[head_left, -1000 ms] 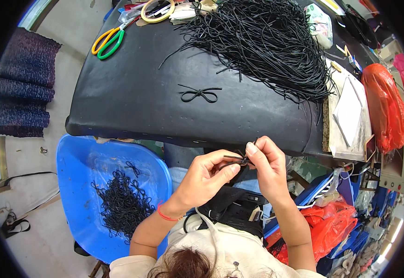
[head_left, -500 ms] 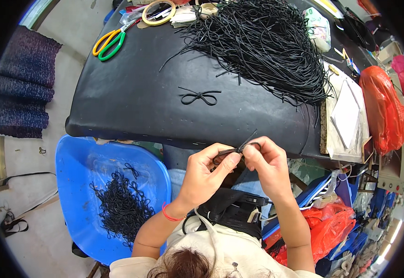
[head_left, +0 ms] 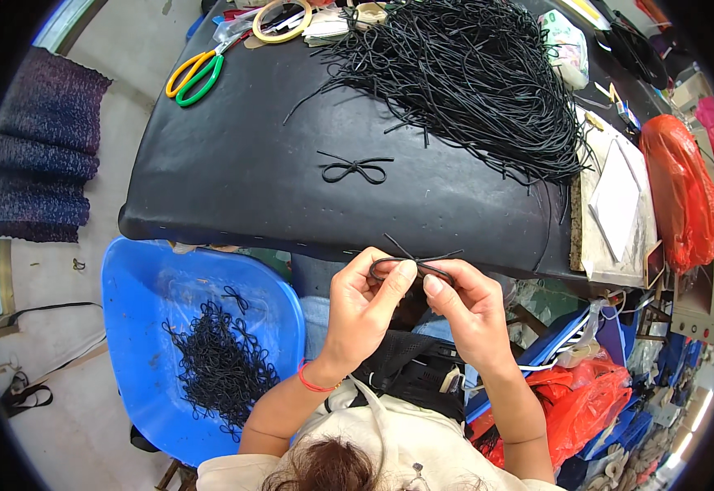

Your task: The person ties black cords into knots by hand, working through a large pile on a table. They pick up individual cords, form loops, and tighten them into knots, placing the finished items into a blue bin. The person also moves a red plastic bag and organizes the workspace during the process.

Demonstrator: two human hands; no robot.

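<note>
Between my hands, just in front of the table's near edge, is a thin black cord bow (head_left: 419, 262) with two loops and two loose ends pointing up and away. My left hand (head_left: 369, 290) pinches its left loop close to the knot. The right loop is pinched by my right hand (head_left: 465, 299), thumb against fingers. Farther off on the black table (head_left: 234, 164) lies a second black cord bow (head_left: 354, 169), flat and untouched. A large heap of loose black cords (head_left: 472, 82) covers the far right of the table.
Left of me stands a blue tub (head_left: 136, 344) with a pile of black cord bows (head_left: 222, 364). Scissors (head_left: 197, 75) with orange and green handles and a tape roll (head_left: 282, 18) lie at the table's far left. Red plastic bags (head_left: 680, 196) are at the right beside a pale board (head_left: 594, 237).
My right hand has shifted its grip to the bow's right loop, and the bow now spreads more evenly between both hands. The loose ends have swung apart.
</note>
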